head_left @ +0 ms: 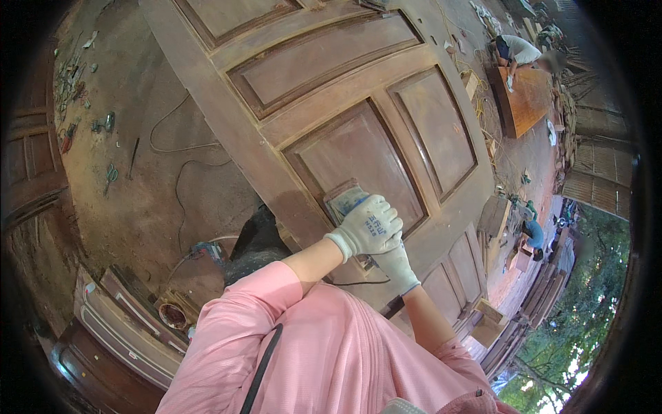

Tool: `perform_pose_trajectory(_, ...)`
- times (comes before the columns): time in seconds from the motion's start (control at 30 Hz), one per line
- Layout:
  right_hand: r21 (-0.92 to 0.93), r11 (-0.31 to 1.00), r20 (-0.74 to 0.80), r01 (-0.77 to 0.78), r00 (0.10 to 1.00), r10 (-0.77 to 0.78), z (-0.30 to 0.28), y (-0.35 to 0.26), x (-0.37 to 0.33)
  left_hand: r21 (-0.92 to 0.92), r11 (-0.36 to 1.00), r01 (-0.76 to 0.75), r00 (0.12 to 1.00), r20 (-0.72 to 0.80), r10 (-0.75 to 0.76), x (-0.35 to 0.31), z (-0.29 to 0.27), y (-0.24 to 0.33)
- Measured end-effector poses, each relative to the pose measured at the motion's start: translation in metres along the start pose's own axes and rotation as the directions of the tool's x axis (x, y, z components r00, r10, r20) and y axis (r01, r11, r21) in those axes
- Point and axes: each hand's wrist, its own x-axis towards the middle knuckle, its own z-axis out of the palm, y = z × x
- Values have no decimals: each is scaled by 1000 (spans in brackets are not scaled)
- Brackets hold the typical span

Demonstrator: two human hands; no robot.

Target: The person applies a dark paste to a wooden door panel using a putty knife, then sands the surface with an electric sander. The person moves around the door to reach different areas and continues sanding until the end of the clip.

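Pink jacket (338, 345) is bulging beside the door (331, 103). At a door panel's (358, 148) near corner, the left hand (369, 226) is clamping its fingers on a sander (343, 199); the right hand (396, 265) is bracing behind, fingers hidden, grip impossible to tell. Both are probably pressing it flat.

Blue printing (374, 223) is showing on the back of the gloved left hand (369, 228), standing out against its whitish fabric. It is running in two lines, both slanting steeply down toward the right. Bold, larger characters are making up the upper line, while a shorter row of small letters and figures is sitting close below it, on the side nearer the wrist. Both lines are sharing the same blue colour.
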Motion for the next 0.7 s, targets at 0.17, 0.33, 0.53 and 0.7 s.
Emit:
perform_pose_trajectory(0.17,332,943,-311,32,947,77,-36,-12,101,207,975,82,995,-65,-70,18,-62,-57)
perform_pose_trajectory(0.33,285,956,-36,-65,996,78,-66,-15,141,189,973,134,978,-181,-100,30,-77,-89)
perform_pose_trajectory(0.53,-40,992,-152,123,980,-127,-30,20,66,21,997,73,994,-88,-71,30,-28,-45)
perform_pose_trajectory(0.7,402,916,-253,-18,959,130,-66,15,121,108,990,92,987,-141,-76,53,-51,-85)
